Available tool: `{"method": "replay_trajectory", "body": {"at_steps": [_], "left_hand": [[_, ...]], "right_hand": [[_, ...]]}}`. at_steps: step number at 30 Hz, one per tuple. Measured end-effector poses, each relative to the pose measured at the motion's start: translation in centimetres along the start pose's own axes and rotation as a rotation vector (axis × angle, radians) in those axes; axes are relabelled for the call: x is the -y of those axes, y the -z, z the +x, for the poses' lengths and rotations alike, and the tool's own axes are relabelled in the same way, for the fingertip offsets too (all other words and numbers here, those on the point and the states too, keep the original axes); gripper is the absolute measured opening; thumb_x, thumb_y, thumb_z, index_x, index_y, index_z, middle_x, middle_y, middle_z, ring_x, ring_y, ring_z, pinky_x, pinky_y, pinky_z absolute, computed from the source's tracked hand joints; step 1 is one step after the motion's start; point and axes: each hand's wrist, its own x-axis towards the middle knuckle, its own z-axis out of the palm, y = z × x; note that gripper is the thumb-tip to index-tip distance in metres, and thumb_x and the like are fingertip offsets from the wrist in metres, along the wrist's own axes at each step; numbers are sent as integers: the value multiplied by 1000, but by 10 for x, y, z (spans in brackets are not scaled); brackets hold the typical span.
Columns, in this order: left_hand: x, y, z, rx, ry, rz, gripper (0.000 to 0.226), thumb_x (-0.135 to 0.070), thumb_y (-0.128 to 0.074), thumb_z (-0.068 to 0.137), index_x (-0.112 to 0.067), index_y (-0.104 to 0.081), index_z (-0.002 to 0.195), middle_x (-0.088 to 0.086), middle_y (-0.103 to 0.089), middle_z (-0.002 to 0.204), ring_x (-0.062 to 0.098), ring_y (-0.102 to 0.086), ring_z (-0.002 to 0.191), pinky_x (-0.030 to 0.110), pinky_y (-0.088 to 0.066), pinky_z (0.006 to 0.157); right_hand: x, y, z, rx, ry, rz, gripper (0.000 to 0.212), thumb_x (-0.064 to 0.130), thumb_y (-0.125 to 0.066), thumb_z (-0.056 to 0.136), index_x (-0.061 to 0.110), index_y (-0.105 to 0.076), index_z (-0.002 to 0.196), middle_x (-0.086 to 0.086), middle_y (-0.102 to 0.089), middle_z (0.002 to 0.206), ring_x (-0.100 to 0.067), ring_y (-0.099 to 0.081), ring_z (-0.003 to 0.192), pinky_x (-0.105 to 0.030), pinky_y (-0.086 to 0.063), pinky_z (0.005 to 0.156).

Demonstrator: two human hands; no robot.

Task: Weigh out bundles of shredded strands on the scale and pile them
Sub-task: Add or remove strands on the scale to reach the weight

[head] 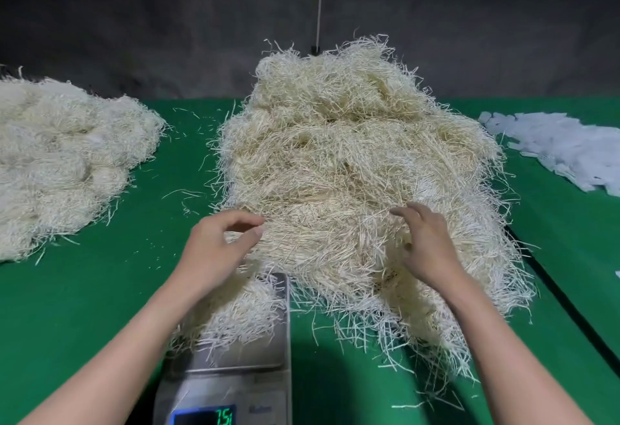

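Resting on the scale (255, 350), a bundle (235, 310) lies below the left hand (214, 250), whose curved fingers stand apart at the edge of the big heap (335, 156). The right hand (426, 243) lays spread fingers on it. Beyond: another pile (60, 156) left, white pieces (563, 152) right.

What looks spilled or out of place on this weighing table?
Stray strands lie scattered on the green cloth, between the left pile and the big heap, and in front of the heap beside the scale.
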Motion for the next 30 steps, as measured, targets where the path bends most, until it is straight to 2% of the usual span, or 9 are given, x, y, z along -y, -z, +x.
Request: {"method": "replay_trajectory", "body": {"at_steps": [3,6,9,12,16,20,24,28,30], "left_hand": [[-16,-22,25,56,27,26,16,-15,-63,89,-27,-67,100,-19,-63,97,-5,-57,92,7,-39,70],[-31,-46,49,101,73,-6,18,-15,-61,90,-28,-63,102,-15,-62,102,-1,-58,94,7,-42,68],[-41,-67,67,161,146,-3,22,-15,-62,89,-23,-60,110,-10,-62,105,3,-58,96,11,-46,80],[-43,-80,80,269,281,-38,39,-14,-70,81,-20,-53,116,0,-61,109,13,-59,102,32,-44,99],[-49,-99,95,297,305,-196,57,-33,-77,62,-24,-53,112,-1,-61,106,8,-60,94,21,-48,81],[-58,-118,117,327,370,-321,81,-52,-80,41,-24,-54,113,5,-66,106,13,-66,87,26,-50,71],[-58,-128,135,293,450,-446,39,-18,-81,64,-16,-60,97,3,-74,83,16,-69,75,27,-56,60],[-58,-128,147,62,532,-584,30,-13,-70,67,-12,-56,93,8,-62,110,23,-55,104,47,-42,98],[-60,-128,147,53,564,-711,20,-10,-61,75,-8,-57,94,4,-55,113,19,-48,106,47,-39,101]], "right_hand": [[-17,1,20,235,23,-98,111,-7,-60,71,56,1,140,9,11,155,-28,-38,128,-31,-56,79],[-16,-32,43,332,230,-268,120,-10,-53,72,64,23,128,5,21,154,-11,-54,79,-15,-43,41],[-14,-44,67,357,175,-181,60,13,-50,91,39,-26,140,-6,-42,137,-10,-55,65,-19,-49,50],[-8,-27,98,261,185,32,6,16,-58,90,12,-61,93,6,-54,76,-15,-55,72,-28,-51,77],[9,9,121,148,235,392,28,9,-63,86,8,-60,114,-8,-63,106,-16,-62,81,-20,-49,66],[20,25,126,262,273,823,38,-5,-60,83,17,-54,114,6,-54,98,3,-60,65,-6,-42,51],[11,33,132,229,125,1165,53,-16,-55,78,22,-49,115,7,-49,114,-2,-61,81,-12,-48,55],[-12,19,128,-57,12,1138,38,-7,-58,78,24,-45,96,4,-50,101,-13,-56,85,-25,-52,68],[-14,9,123,1,92,1076,26,10,-63,81,24,-44,93,6,-51,96,-6,-56,80,-21,-47,69]]}}
